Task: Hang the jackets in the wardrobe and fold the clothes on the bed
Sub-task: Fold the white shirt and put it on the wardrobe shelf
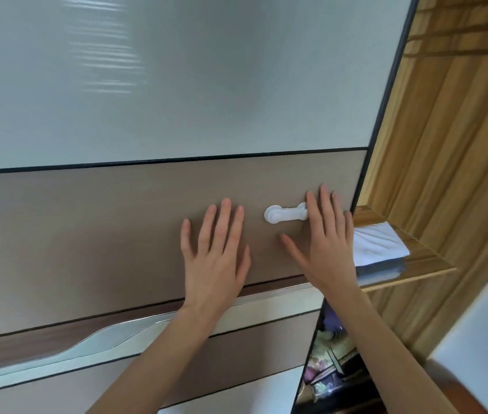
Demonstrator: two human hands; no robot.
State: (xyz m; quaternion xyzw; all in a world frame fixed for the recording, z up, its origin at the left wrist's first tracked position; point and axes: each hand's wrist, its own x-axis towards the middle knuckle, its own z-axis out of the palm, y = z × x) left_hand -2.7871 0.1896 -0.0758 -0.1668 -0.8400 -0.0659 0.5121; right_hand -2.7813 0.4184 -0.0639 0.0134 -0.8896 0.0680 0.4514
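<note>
Both hands flat on wardrobe door (pixel 117 222) — left hand (pixel 214 258), right hand (pixel 326 243) fingers spread, beside white handle (pixel 285 214).

both hands lie flat with straight fingers on the brown band of the wardrobe door (pixel 117 234): left hand (pixel 215 258) left of a white handle (pixel 284 215), right hand (pixel 326 243) covering its right end. folded white cloth (pixel 377 243) sits on a wooden shelf (pixel 427 264) beside the door.
</note>
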